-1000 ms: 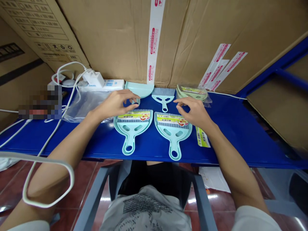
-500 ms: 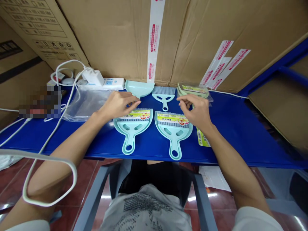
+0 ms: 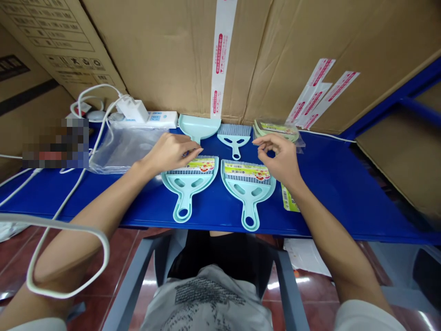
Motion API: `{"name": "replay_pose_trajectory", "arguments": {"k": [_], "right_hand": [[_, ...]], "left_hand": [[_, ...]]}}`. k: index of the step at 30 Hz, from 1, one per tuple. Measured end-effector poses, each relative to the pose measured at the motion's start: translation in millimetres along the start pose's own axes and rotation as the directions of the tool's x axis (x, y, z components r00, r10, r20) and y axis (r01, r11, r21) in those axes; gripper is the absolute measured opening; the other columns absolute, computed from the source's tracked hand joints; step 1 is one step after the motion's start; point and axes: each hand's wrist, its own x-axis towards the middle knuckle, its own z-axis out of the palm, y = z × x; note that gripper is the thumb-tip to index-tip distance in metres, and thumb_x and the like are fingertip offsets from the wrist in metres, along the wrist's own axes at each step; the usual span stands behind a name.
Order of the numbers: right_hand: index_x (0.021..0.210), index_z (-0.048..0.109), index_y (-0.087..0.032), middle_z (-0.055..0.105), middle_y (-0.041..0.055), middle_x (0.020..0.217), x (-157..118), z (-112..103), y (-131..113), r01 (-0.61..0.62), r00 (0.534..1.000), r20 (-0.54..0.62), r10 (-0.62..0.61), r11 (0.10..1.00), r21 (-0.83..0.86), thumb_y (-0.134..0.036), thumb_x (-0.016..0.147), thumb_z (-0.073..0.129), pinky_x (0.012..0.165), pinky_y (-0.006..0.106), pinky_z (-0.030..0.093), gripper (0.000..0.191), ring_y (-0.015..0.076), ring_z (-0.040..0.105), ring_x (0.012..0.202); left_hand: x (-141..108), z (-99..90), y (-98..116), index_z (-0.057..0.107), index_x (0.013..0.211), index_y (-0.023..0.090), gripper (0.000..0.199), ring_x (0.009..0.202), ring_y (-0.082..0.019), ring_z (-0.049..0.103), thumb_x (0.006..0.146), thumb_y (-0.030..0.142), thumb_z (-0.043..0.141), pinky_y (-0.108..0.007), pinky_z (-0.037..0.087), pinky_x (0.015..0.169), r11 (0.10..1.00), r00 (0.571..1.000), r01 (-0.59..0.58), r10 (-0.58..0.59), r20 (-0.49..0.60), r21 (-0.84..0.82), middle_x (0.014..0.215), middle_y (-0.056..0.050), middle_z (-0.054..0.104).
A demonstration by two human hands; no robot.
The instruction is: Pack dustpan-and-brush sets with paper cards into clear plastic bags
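My left hand [image 3: 174, 151] hovers over the upper left of a mint dustpan-and-brush set [image 3: 185, 186]. Its fingers are loosely bent, with a gap between thumb and forefinger, and nothing is in them. A second such set [image 3: 248, 192] lies beside it, also with a printed card across the bristles. Near that set's upper right corner hangs my right hand [image 3: 280, 158], empty, fingers curved and apart from the thumb. Behind both sets are a loose mint dustpan [image 3: 199, 127] and a small grey-bristled brush [image 3: 235, 138]. A bagged green set [image 3: 277, 130] is partly hidden behind my right hand.
Clear plastic bags [image 3: 127, 149] lie on the blue table [image 3: 344, 184] at left, by a white power strip [image 3: 163, 119]. A white cable [image 3: 69, 294] loops over my left arm. Yellow-green cards [image 3: 290, 200] rest near my right wrist. Cardboard [image 3: 165, 50] stands behind.
Almost nothing differs. Both hands stay over the sets with a very slight shift of the fingers, and the view moves a little.
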Motion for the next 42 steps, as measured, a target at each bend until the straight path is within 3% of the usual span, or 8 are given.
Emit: {"name": "replay_pose_trajectory", "arguments": {"k": [7,21,23,25,28,32,35,42], "right_hand": [[0.096,0.074,-0.023,0.077,0.0053,0.098,2,1,8,-0.187,0.982,0.046,0.181,0.946,0.266,-0.019,0.074,0.070,0.082,0.038,0.061,0.022,0.0191,0.069,0.082],[0.092,0.074,-0.023,0.078,0.0055,0.097,0,4,9,-0.240,0.970,0.093,0.223,0.930,0.278,-0.018,0.073,0.070,0.081,0.039,0.061,0.020,0.0201,0.070,0.084],[0.095,0.074,-0.023,0.078,0.0067,0.099,1,-1,9,-0.241,0.964,0.173,0.203,0.939,0.244,-0.021,0.078,0.071,0.085,0.041,0.061,0.018,0.0219,0.072,0.089],[0.110,0.075,-0.023,0.078,0.0087,0.111,2,-11,5,-0.218,0.922,0.360,0.146,0.961,0.169,-0.029,0.086,0.073,0.093,0.044,0.061,0.026,0.0253,0.074,0.103],[0.152,0.060,-0.032,0.068,0.0101,0.146,3,-33,-2,-0.082,0.754,0.655,0.061,0.997,0.002,-0.047,0.087,0.082,0.109,0.050,0.056,0.070,0.0326,0.064,0.135],[0.175,0.018,-0.038,0.030,0.0098,0.177,-1,-51,-7,0.059,0.544,0.832,0.108,0.984,-0.167,-0.066,0.065,0.095,0.125,0.059,0.040,0.137,0.0433,0.030,0.162],[0.175,-0.004,-0.035,0.013,0.0121,0.181,-4,-48,-6,0.060,0.424,0.886,0.185,0.971,-0.232,-0.070,0.065,0.093,0.130,0.064,0.024,0.151,0.0475,0.015,0.164],[0.173,-0.013,-0.036,0.027,0.0142,0.169,-6,-38,-9,0.085,0.448,0.872,0.197,0.961,-0.261,-0.068,0.065,0.093,0.127,0.066,0.026,0.154,0.0459,0.029,0.154]], "left_hand": [[0,1.7,0,0.079,0.085,0.021,0.044,0.059,-0.017,0.061,0.106,0.041,0.046,-0.031,0.039,0.057,1.000,1.000,0.001,-0.001,-0.005,0.018,0.064,-0.004,0.063],[-2,5.4,-2,0.080,0.087,0.021,0.044,0.062,-0.019,0.064,0.107,0.040,0.045,-0.032,0.042,0.058,0.999,0.999,-0.015,0.014,0.028,0.038,0.068,-0.006,0.067],[-2,5.4,-1,0.079,0.086,0.021,0.044,0.061,-0.019,0.064,0.107,0.040,0.045,-0.032,0.042,0.058,0.999,0.999,-0.018,0.017,0.031,0.028,0.067,-0.006,0.066],[-2,5.8,-1,0.079,0.085,0.021,0.045,0.060,-0.019,0.063,0.107,0.040,0.045,-0.032,0.042,0.058,0.999,0.999,-0.025,0.024,0.033,0.034,0.066,-0.006,0.065],[-2,6.5,-2,0.080,0.088,0.020,0.046,0.062,-0.019,0.065,0.108,0.039,0.044,-0.032,0.040,0.058,0.997,0.999,-0.041,0.038,0.038,0.072,0.068,-0.006,0.067],[-2,6.4,-2,0.081,0.090,0.018,0.046,0.060,-0.019,0.064,0.110,0.038,0.043,-0.032,0.037,0.057,0.992,0.996,-0.076,0.071,0.049,0.104,0.068,-0.006,0.067],[-2,5.8,-1,0.081,0.090,0.017,0.047,0.061,-0.018,0.064,0.110,0.037,0.044,-0.031,0.036,0.057,0.991,0.996,-0.081,0.077,0.035,0.111,0.068,-0.006,0.068],[-2,5.8,0,0.082,0.094,0.017,0.044,0.064,-0.018,0.067,0.110,0.036,0.045,-0.030,0.041,0.060,0.993,0.996,-0.078,0.074,0.051,0.094,0.073,-0.006,0.072]]}}
